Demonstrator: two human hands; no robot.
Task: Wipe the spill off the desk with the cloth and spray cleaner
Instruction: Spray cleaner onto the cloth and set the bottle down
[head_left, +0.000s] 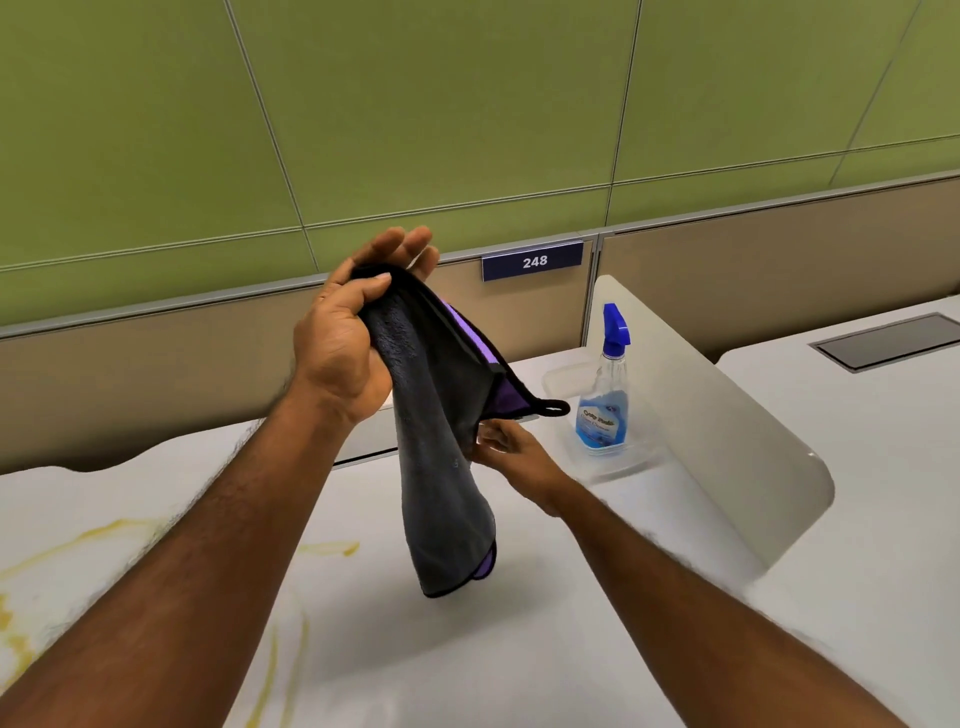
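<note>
Aloft, dark grey cloth (436, 467) with purple underside, left hand (345, 343) and right hand (511, 460) both clamped on it

Spill (36, 566) partly behind left forearm

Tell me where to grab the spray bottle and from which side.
Grip the spray bottle by its narrow neck under the blue trigger head, coming from the left. It stands upright in a clear tray, with the white divider close on its right. The right hand, nearest, now pinches the cloth.
</note>
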